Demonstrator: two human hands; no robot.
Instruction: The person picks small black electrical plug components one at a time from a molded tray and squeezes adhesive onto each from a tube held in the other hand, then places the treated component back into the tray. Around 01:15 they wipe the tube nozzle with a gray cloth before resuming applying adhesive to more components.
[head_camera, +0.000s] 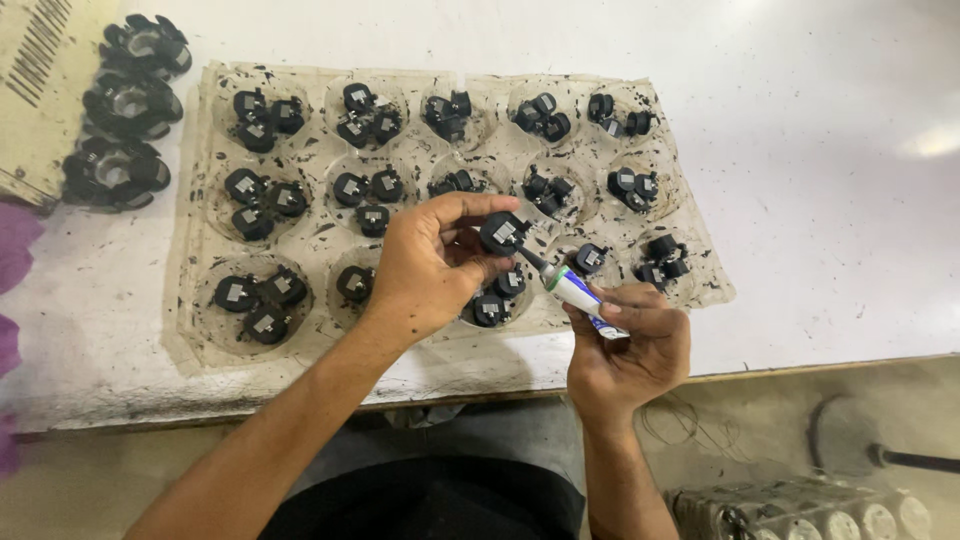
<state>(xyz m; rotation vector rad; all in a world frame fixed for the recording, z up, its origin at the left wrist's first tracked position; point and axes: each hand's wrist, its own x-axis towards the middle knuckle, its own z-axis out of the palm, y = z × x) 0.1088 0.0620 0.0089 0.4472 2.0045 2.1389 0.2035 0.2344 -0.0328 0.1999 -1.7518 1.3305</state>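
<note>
Black plastic cap (503, 232), small and round with a pale metal insert on its face, sits pinched in the fingers (478, 212) of the left hand (435, 265), held up just above the tray (200, 330) with its face turned toward the person. From the lower right a small white and green tube (572, 290) slants up to it, dark nozzle leading, so the tube's long axis runs from the right hand (630, 350) up and left to the cap's lower edge, where tip and cap meet or nearly meet; I cannot tell which. The right hand's fingers are closed round the tube's back end. Below them the pale, stained tray rests on the white surface (820, 200), its round hollows each holding a few like caps (262, 120). Bigger black ring-shaped parts (130, 100) lie stacked beyond the tray's left end.
</note>
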